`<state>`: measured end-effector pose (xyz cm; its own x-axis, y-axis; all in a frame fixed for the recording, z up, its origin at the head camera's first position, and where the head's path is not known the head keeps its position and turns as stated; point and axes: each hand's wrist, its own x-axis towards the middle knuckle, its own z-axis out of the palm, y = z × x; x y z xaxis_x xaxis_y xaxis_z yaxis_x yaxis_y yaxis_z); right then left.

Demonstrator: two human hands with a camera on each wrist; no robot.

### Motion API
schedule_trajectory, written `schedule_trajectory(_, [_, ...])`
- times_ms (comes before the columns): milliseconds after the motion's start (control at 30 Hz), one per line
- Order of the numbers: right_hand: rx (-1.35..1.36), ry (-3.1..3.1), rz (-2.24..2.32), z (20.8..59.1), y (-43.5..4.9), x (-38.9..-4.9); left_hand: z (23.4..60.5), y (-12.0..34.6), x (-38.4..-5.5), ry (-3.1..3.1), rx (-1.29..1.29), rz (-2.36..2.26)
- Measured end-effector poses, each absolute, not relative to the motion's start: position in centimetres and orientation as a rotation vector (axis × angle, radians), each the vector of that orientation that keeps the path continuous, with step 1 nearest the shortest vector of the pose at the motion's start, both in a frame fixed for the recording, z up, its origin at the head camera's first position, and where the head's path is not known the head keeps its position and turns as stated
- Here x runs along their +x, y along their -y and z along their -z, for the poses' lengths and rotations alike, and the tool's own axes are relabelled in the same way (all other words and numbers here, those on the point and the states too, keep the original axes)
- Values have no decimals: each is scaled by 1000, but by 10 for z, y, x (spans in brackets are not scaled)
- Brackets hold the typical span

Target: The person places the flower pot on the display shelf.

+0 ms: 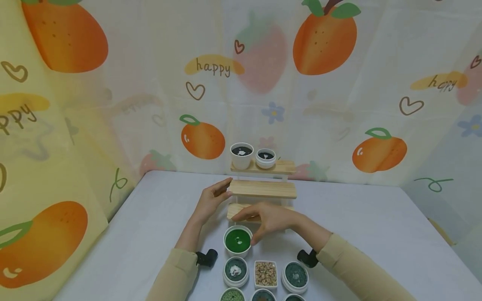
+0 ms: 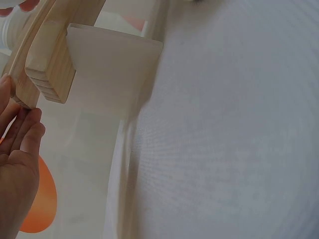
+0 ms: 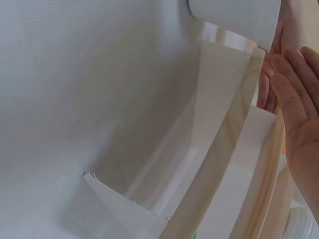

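Left hand [image 1: 211, 201] fingers fairly straight at end of wooden stand's middle tier [image 1: 262, 189] (likely steadying it). Right hand [image 1: 274, 216] fingers wide, empty, over bottom tier [image 1: 235, 207]; green-filled cup [image 1: 238, 254] below, on surface [image 1: 339, 221].

The white-covered table [image 1: 357, 234] carries round tubs [image 1: 295, 289], a square granule-filled dish [image 1: 265, 286] and a three-tier wooden stand [image 1: 262, 189] with two cups [image 1: 242, 161] on top

On the top shelf [image 1: 284, 167], a cup [image 1: 242, 161] stands left of a jar [image 1: 265, 163]; a tub [image 1: 238, 241] sits before the rack [image 1: 263, 189]
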<state>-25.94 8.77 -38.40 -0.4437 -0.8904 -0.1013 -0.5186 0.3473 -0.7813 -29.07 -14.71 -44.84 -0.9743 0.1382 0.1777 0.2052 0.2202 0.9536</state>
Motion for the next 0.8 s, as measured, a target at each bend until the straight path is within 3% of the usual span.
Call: schedule_trajectory(800, [-1248, -2163, 829, 394, -82, -258, 448, 146, -289, 2423, -331, 1889])
